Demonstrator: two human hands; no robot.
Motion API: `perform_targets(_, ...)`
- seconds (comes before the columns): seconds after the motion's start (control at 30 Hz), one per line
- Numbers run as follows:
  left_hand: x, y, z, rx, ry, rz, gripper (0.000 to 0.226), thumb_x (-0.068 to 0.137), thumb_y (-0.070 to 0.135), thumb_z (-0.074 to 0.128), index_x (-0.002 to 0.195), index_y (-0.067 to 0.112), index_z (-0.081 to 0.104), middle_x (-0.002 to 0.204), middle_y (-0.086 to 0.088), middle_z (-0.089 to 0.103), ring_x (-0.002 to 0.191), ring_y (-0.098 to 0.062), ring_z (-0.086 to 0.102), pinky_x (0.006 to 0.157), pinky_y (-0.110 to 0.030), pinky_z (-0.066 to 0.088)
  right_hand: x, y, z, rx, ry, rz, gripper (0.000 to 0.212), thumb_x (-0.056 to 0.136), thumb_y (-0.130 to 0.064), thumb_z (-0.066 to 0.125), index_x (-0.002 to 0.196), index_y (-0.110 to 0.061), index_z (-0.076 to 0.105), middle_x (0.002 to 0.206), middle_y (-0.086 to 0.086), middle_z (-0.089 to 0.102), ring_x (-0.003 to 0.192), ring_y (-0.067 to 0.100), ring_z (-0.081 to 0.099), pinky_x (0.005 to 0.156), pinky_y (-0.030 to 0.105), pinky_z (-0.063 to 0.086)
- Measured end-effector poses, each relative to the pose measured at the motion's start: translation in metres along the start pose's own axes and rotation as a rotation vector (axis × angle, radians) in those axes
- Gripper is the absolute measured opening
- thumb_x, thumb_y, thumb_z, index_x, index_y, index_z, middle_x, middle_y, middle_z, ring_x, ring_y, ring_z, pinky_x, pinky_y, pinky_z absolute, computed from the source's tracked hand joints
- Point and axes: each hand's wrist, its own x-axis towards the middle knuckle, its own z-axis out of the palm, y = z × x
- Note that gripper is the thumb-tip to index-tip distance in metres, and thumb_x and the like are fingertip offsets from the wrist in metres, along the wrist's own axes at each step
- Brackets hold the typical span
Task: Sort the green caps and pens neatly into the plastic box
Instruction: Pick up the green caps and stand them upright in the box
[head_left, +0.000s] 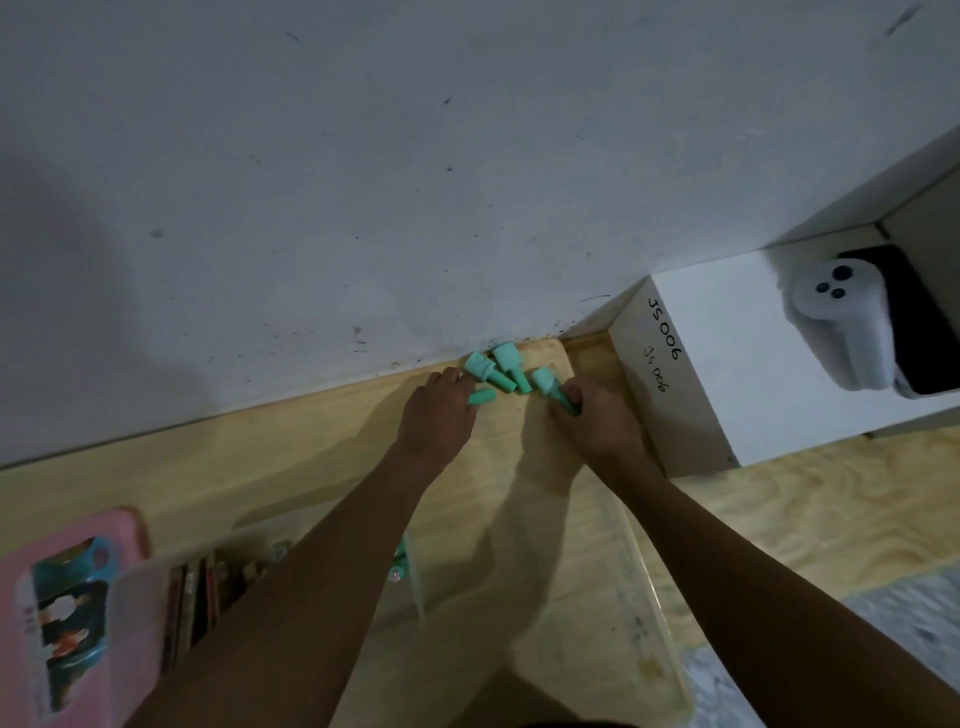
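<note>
Wooden table (779, 509): two hands, left hand (436, 410), right hand (597, 415), among four green caps (506, 371).

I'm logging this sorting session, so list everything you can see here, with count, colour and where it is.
green caps: about five, mint green, clustered at the far end of the box by the wall
plastic box: one, clear, on the wooden surface, both arms reaching into it
green item: one, partly hidden under the left forearm; kind unclear
white box: one, handwritten "JS006" on its side, right of the plastic box
controller: one, white, on the white box
pink case: one, pictured lid, lower left
books: a row, dark spines, beside the pink case
wall: white, scuffed
left hand: fingers touching a cap
right hand: fingers closed around a cap
</note>
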Motion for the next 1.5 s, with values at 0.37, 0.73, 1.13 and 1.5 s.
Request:
perform_targets(0.37,-0.06,-0.012,-0.057,-0.766,0.138,-0.2,0.019,0.08,0.023,0.074,0.08,0.013,0.058,0.065,0.008,0.052,0.054,-0.004,0.052,0.054,-0.016,0.042,-0.069,-0.036,-0.014,0.167,0.11,-0.098,0.035,0.097,-0.039,0.054,0.117,-0.014,0.068,0.099,0.005,0.072,0.079,0.01,0.062,0.056,0.02,0.043)
perform_targets(0.73,-0.17,-0.035,-0.083,-0.986,0.323,-0.279,0.021,0.082,0.031,0.072,0.079,0.014,0.06,0.076,-0.004,0.061,0.065,-0.013,0.058,0.059,-0.025,0.048,-0.172,-0.082,0.005,0.331,-0.006,-0.256,0.021,0.09,-0.041,0.062,0.087,-0.023,0.071,0.071,-0.009,0.065,0.063,-0.001,0.057,0.055,0.008,0.041)
perform_targets(1.13,-0.255,-0.063,-0.059,-0.827,0.339,-0.307,0.015,0.079,0.03,0.074,0.078,0.022,0.061,0.073,0.006,0.067,0.069,-0.011,0.065,0.062,-0.024,0.052,-0.216,-0.088,0.063,-0.043,-0.014,-0.386,0.016,0.086,-0.048,0.064,0.087,-0.032,0.067,0.066,-0.017,0.058,0.063,0.002,0.054,0.053,0.023,0.038)
perform_targets(1.5,-0.265,-0.073,-0.032,-0.668,0.176,-0.378,0.017,0.073,0.027,0.076,0.086,0.018,0.068,0.073,0.003,0.065,0.067,-0.015,0.061,0.062,-0.029,0.049,-0.205,-0.106,0.083,-0.402,-0.012,-0.466,0.023,0.087,-0.046,0.063,0.103,-0.032,0.071,0.099,-0.009,0.067,0.096,0.013,0.06,0.07,0.029,0.045)
